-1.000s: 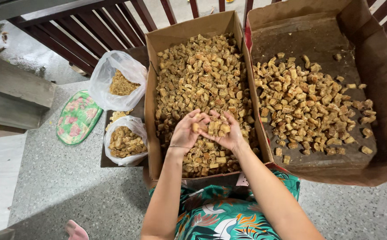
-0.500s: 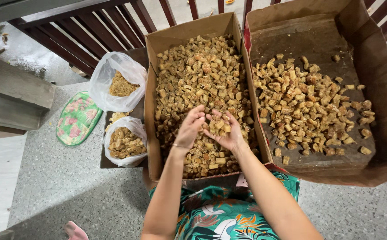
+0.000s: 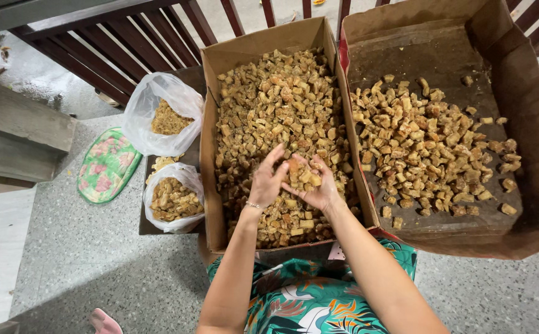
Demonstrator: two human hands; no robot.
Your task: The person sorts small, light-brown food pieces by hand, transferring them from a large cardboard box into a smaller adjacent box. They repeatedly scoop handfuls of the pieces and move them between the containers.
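A tall cardboard box (image 3: 209, 148) in front of me is filled with small golden-brown fried chunks (image 3: 269, 105). My right hand (image 3: 314, 184) lies palm up over the near part of the pile, cupping several chunks. My left hand (image 3: 267, 179) hovers beside it, fingers bent and apart, its fingertips touching the chunks in the right palm. A thin bracelet circles my left wrist. To the right, a wider cardboard box (image 3: 529, 111) holds a looser spread of the same chunks (image 3: 430, 148).
Two clear plastic bags (image 3: 164, 111) (image 3: 173, 198) with chunks sit left of the boxes, the nearer one on a dark tray. A green flowered mat (image 3: 105, 164) lies on the speckled floor. A dark wooden railing (image 3: 133, 43) runs behind. My patterned green clothing (image 3: 306, 297) shows below.
Both hands have stayed over the near part of the left box; the left hand's fingers have shifted slightly while working over the chunks in the right palm.
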